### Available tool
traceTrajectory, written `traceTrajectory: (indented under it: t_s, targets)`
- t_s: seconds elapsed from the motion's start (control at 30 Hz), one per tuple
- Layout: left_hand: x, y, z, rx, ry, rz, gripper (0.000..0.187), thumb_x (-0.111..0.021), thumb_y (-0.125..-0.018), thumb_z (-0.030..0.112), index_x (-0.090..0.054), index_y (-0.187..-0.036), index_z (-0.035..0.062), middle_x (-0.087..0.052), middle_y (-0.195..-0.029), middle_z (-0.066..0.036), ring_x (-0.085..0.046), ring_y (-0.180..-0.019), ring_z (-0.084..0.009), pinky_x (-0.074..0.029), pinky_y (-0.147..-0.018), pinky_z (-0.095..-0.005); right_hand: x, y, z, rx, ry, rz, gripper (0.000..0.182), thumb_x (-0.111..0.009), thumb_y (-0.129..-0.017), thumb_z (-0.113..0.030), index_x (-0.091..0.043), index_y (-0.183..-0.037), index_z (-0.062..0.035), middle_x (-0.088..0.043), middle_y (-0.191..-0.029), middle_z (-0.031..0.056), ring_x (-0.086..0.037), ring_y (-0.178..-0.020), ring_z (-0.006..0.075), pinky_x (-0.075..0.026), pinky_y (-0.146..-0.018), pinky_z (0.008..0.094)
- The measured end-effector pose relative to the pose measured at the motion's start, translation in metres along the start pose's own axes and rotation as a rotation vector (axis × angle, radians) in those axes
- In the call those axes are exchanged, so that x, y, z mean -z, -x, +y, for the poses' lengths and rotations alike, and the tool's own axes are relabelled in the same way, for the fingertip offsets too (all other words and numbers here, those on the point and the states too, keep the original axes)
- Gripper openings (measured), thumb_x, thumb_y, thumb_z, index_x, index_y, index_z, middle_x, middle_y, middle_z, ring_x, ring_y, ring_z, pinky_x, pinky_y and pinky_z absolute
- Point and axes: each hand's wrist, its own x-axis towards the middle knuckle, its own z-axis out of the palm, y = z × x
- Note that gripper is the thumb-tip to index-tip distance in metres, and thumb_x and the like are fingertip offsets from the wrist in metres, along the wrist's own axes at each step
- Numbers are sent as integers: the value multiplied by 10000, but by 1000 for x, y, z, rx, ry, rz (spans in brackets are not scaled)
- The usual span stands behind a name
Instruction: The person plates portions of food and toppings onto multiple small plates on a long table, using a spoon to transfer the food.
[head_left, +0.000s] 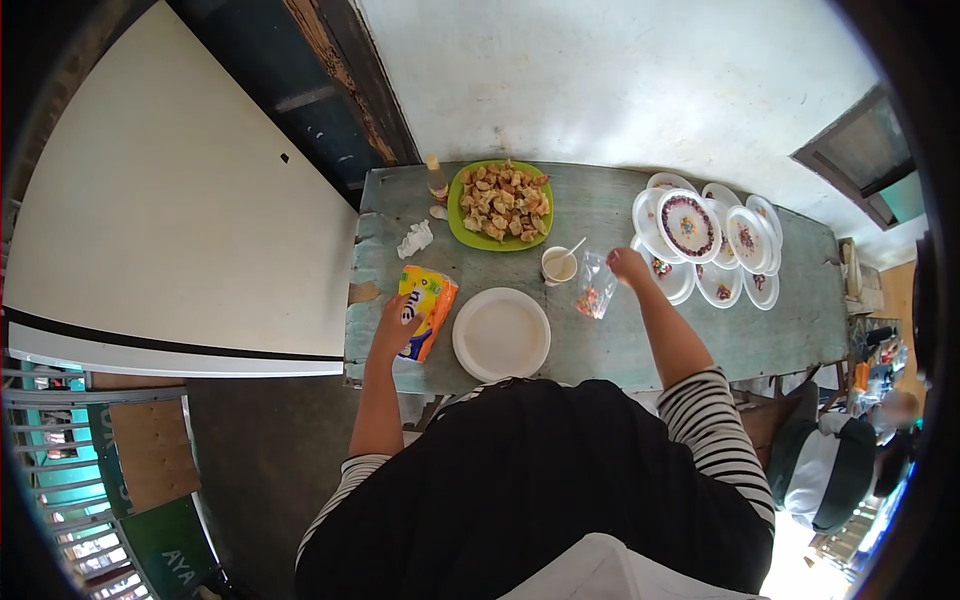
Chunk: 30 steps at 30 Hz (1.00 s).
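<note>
My left hand grips the left side of a yellow and orange pack of tissues on the table. With my right hand I pinch the top of a clear plastic bag that has small colourful pieces at its bottom. Between my hands lies a white plate with nothing on it. A white cup with a spoon handle sticking out stands just left of the bag.
A green plate piled with fried, folded snacks sits at the back, beside a small bottle and a crumpled tissue. Several decorated white plates overlap on the right. A large pale panel borders the table's left; a person is at far right.
</note>
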Motion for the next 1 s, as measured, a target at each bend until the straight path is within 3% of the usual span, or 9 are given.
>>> traceTrajectory:
  t_s: [0.13,0.23,0.3,0.43,0.5,0.6,0.67,0.77,1.0]
  targets:
    - [7,3,16,7,13,92,516,-664,-811,274,-496,-1258,78,-420,-1346,-170,-389,-1264,-330,-322,-1043,-412,21,-40,-34,43,-83,234,235,-577,-808,-213,-658,-1010,-124,-662,-938,150,-635,-878,327,-496,-777,415]
    - [12,13,36,31,-155,274,442,-650,-812,268,-536,-1209,110,-480,-1295,-134,-467,-1182,-292,-388,-965,-390,23,-55,-51,165,-243,727,289,-581,-807,-239,-637,-1067,-125,-648,-927,179,-625,-887,349,-491,-781,432]
    - [17,21,54,49,-240,393,394,-640,-815,269,-564,-1173,123,-536,-1240,-121,-532,-1109,-271,-433,-908,-374,17,-58,-44,131,-244,637,288,-561,-816,-269,-653,-1046,-125,-641,-903,178,-621,-884,352,-489,-779,441]
    - [10,34,81,131,119,104,322,-620,-824,294,-625,-1081,99,-654,-997,-106,-629,-878,-249,-493,-767,-332,-53,-65,12,76,23,262,269,-555,-816,-285,-684,-988,-124,-671,-771,94,-618,-612,297,-503,-597,410]
    - [-2,37,83,174,146,-33,311,-619,-825,296,-640,-1052,85,-672,-941,-103,-644,-842,-248,-503,-745,-324,-59,-38,10,-64,-73,-472,256,-564,-802,-277,-698,-961,-129,-678,-765,55,-584,-529,218,-481,-473,370]
    - [-40,34,53,82,159,-173,389,-617,-823,290,-590,-1136,59,-648,-1044,-148,-630,-943,-293,-491,-818,-364,-76,31,-22,-101,-120,-806,277,-603,-806,-319,-692,-1014,-159,-695,-810,-5,-583,-565,180,-469,-462,353]
    - [-61,30,36,-38,-113,-70,476,-610,-820,275,-515,-1228,50,-613,-1111,-195,-601,-1013,-339,-463,-887,-408,-98,63,-40,-139,-247,-794,327,-632,-808,-362,-676,-1015,-113,-675,-802,11,-548,-567,166,-458,-461,351]
    - [-66,14,39,169,-131,-332,547,-600,-814,249,-442,-1292,37,-587,-1142,-222,-581,-1037,-363,-437,-926,-433,-116,92,-70,-236,-434,-721,372,-656,-804,-368,-646,-1015,-62,-640,-788,57,-515,-544,166,-434,-439,330]
    - [-75,-14,30,127,49,-174,500,-616,-783,166,-495,-1260,78,-632,-1056,-177,-614,-961,-337,-475,-850,-406,-114,91,-84,-321,-703,-432,290,-682,-811,-215,-613,-1066,-95,-474,-614,-24,-361,-433,84,-280,-387,255]
